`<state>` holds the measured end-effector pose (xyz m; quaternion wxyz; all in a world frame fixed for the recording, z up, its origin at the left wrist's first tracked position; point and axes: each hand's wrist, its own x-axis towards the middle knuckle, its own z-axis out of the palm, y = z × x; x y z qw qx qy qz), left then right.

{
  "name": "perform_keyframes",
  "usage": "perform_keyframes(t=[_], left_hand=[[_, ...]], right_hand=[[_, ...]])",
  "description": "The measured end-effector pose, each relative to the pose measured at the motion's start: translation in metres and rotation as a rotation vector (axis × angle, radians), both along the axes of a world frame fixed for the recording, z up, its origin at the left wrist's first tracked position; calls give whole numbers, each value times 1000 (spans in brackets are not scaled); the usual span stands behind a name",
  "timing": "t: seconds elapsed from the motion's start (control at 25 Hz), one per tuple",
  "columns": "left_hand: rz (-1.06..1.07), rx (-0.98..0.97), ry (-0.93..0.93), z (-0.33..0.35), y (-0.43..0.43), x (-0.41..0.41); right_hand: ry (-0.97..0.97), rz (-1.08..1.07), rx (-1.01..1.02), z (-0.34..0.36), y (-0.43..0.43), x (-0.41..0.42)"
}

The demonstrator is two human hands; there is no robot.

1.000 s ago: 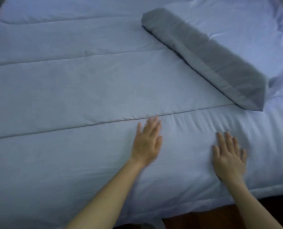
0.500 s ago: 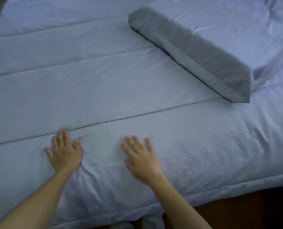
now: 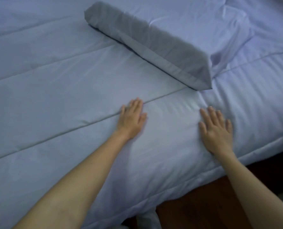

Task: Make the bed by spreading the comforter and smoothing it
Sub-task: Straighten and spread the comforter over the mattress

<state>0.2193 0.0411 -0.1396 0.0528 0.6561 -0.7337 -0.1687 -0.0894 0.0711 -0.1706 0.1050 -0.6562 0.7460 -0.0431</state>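
The pale blue comforter [image 3: 63, 90] lies spread over the bed, padded and quilted in long stitched channels, its near edge overhanging dark wood [image 3: 203, 204]; spreading looks done, smoothing is in hand. A long grey hemmed wedge [image 3: 154, 47] rests at far centre, creases [image 3: 233, 52] beside it at far right. The left hand [image 3: 131, 118] and right hand [image 3: 216, 129] press flat near the edge, fingers straight, apart, gripping nothing; next likely a sweep toward those creases.
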Motion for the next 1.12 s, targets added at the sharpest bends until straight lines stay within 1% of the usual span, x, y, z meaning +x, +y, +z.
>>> perform_keyframes(t=[0.08,0.16,0.24,0.28,0.32,0.36,0.4,0.44,0.48,0.56,0.6,0.64,0.68,0.72,0.76,0.8,0.84,0.88,0.96,1.0,1.04,1.12], left_hand=[[-140,-11,8,-7,23,-18],[-176,-90,-92,-16,57,-6],[-110,-128,-171,-24,96,26],[-63,-140,-206,-27,117,46],[-2,-136,-242,-30,141,70],[71,-111,-276,-32,166,95],[141,-73,-312,-33,191,120],[192,-32,-348,-33,218,146],[227,17,-384,-32,244,171],[322,156,-419,-26,292,212],[402,242,-405,-21,309,225],[501,299,-393,-15,321,230],[620,330,-367,-9,328,232],[762,375,-371,-6,332,233],[857,461,-360,-6,330,234],[898,509,-328,-7,323,234],[875,577,-287,-2,312,230],[786,651,-273,6,298,220],[514,721,-232,43,269,183],[418,714,-209,60,255,161],[358,682,-189,78,242,138],[291,555,-164,109,214,92]], right_hand=[[-26,-134,28,-3,12,-34],[-48,-266,47,-2,20,-49],[-84,-402,39,3,17,-40],[-110,-482,-1,6,16,-25],[-148,-549,-55,8,17,-3],[-198,-572,-94,10,22,26],[-216,-506,-125,11,35,60],[-212,-332,-173,8,55,99],[-203,-58,-209,3,81,139],[-149,563,-209,-8,140,202],[-115,760,-188,-13,156,214],[-89,838,-153,-16,164,215],[-68,802,-103,-17,166,206],[-56,693,-48,-11,168,192],[-40,557,20,-6,169,172],[-7,401,76,0,167,147],[19,256,159,9,164,123],[28,136,248,19,160,100],[-14,-47,425,49,154,64],[-72,-105,461,63,149,54],[-110,-119,445,75,143,46],[-140,-70,371,99,127,39]])
